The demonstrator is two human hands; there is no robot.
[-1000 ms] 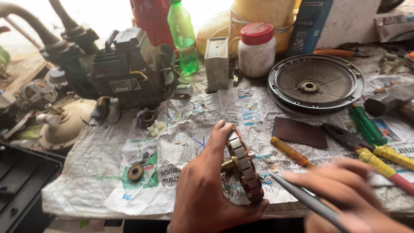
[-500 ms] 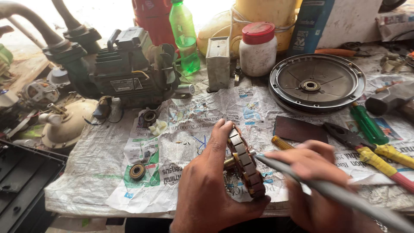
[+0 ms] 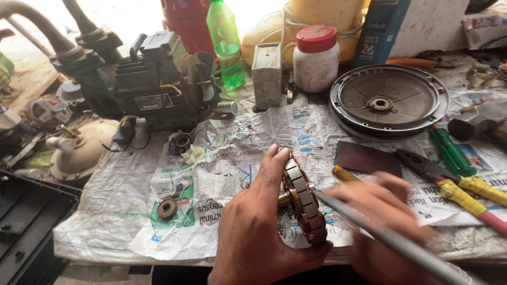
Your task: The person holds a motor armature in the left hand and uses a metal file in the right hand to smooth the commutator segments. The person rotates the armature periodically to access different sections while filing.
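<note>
My left hand (image 3: 259,227) grips a round motor stator (image 3: 304,201) with copper windings and metal segments, holding it on edge over the newspaper (image 3: 237,158). My right hand (image 3: 388,219), blurred by motion, holds a long grey metal rod (image 3: 391,238) whose tip touches the stator's right side. A yellow-handled tool (image 3: 343,173) lies just behind the rod's tip.
A round metal motor cover (image 3: 388,100) lies at the back right. A water pump (image 3: 153,84), green bottle (image 3: 226,45) and white jar with red lid (image 3: 316,58) stand behind. Pliers (image 3: 449,184), a green screwdriver (image 3: 449,150) and a dark sandpaper sheet (image 3: 367,158) lie right. A small bearing (image 3: 167,209) lies left.
My right hand moved up and left with the rod, bringing its tip against the stator. My left hand has kept its grip on the stator.
</note>
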